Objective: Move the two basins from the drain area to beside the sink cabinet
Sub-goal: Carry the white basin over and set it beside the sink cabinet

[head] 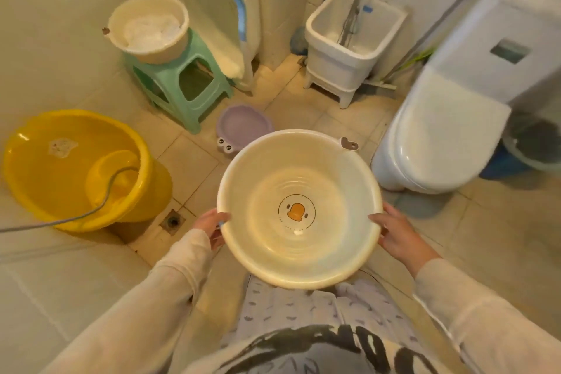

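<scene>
A cream basin [299,264] with an orange duck print on its bottom is held level in front of me, above the tiled floor. My left hand [212,226] grips its left rim and my right hand [397,234] grips its right rim. A small purple basin [243,124] with cartoon eyes lies on the floor just beyond it, partly hidden by the cream basin's far rim. The floor drain [173,221] is on the floor to the lower left of my left hand.
A yellow tub [54,176] holding a yellow scoop and a grey hose stands at left. A green stool [185,85] carries another cream basin [148,27]. A white mop sink [349,36] is at the back, a toilet [437,136] at right.
</scene>
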`<control>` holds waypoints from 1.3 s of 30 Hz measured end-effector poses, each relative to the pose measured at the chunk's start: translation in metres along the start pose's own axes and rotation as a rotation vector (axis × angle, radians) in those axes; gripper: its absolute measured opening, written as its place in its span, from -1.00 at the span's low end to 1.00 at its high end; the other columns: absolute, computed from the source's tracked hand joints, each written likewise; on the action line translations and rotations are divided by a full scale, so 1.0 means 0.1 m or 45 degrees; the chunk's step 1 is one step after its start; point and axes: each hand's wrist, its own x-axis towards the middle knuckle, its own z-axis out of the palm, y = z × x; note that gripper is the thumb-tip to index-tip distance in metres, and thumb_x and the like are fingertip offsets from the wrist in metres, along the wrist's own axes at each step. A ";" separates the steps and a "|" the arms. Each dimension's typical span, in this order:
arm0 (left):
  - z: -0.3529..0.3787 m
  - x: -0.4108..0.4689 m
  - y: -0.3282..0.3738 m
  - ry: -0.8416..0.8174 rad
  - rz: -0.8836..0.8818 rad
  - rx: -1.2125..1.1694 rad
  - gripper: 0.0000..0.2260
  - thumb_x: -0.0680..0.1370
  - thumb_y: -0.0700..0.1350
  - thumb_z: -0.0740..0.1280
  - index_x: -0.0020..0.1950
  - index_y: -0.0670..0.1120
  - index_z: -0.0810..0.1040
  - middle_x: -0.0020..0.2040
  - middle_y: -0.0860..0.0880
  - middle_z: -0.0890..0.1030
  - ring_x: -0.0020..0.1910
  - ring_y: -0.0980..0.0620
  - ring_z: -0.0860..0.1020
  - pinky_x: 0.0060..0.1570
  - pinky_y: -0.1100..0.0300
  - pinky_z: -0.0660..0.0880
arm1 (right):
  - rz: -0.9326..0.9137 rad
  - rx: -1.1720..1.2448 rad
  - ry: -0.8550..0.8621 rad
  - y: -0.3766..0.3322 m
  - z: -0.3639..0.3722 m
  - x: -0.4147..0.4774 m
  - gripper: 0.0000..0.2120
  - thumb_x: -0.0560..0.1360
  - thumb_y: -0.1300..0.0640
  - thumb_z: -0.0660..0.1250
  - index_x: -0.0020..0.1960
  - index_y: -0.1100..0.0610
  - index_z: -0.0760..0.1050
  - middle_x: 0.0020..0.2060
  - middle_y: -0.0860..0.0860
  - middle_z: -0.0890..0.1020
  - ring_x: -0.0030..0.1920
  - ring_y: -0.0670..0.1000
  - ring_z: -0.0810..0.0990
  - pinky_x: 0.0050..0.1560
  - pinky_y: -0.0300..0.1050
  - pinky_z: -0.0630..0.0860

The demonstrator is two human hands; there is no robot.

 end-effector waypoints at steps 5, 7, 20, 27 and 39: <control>0.34 0.07 0.25 -0.233 0.084 0.471 -0.75 0.49 -0.26 0.29 0.17 -0.17 0.48 -0.09 -0.14 0.55 -0.19 -0.08 0.51 -0.25 0.14 0.48 | 0.015 0.386 0.204 0.60 -0.38 -0.43 -0.67 0.47 0.41 0.23 0.13 0.08 0.42 -0.10 0.09 0.57 -0.14 0.06 0.54 -0.43 -0.20 0.60; 0.58 0.09 0.30 -0.318 0.144 0.638 -0.66 0.49 -0.26 0.30 0.27 -0.21 0.46 -0.10 -0.14 0.54 -0.11 -0.11 0.51 -0.18 0.08 0.50 | 0.003 0.510 0.290 0.85 -0.54 -0.58 -0.65 0.48 0.41 0.22 0.18 0.08 0.39 -0.07 0.10 0.57 -0.13 0.07 0.54 -0.40 -0.18 0.61; 2.51 -0.71 -0.32 -0.717 0.279 1.268 -0.67 0.47 -0.26 0.30 0.23 -0.12 0.53 -0.04 -0.13 0.60 -0.04 -0.14 0.56 -0.13 0.05 0.57 | -0.175 1.202 0.715 2.28 -1.57 -1.62 -0.56 0.53 0.39 0.15 0.41 0.25 0.30 -0.03 0.15 0.57 -0.07 0.12 0.54 -0.04 0.01 0.49; 3.45 -1.21 -1.14 -0.809 0.315 1.481 -0.65 0.49 -0.25 0.29 0.28 -0.13 0.50 0.00 -0.14 0.56 -0.08 -0.12 0.52 -0.10 0.05 0.52 | -0.233 1.420 0.803 2.79 -2.31 -1.92 -0.56 0.54 0.39 0.12 0.40 0.18 0.32 -0.01 0.11 0.60 -0.04 0.11 0.56 -0.18 -0.10 0.62; 4.88 -2.15 -2.65 -0.948 0.224 1.515 -0.75 0.48 -0.21 0.29 0.14 -0.02 0.49 -0.14 -0.02 0.53 -0.22 -0.01 0.49 -0.29 0.15 0.45 | -0.316 1.544 1.054 3.29 -4.04 -2.59 -0.59 0.53 0.33 0.18 0.36 0.16 0.38 0.11 0.14 0.59 0.13 0.17 0.54 -0.06 0.00 0.54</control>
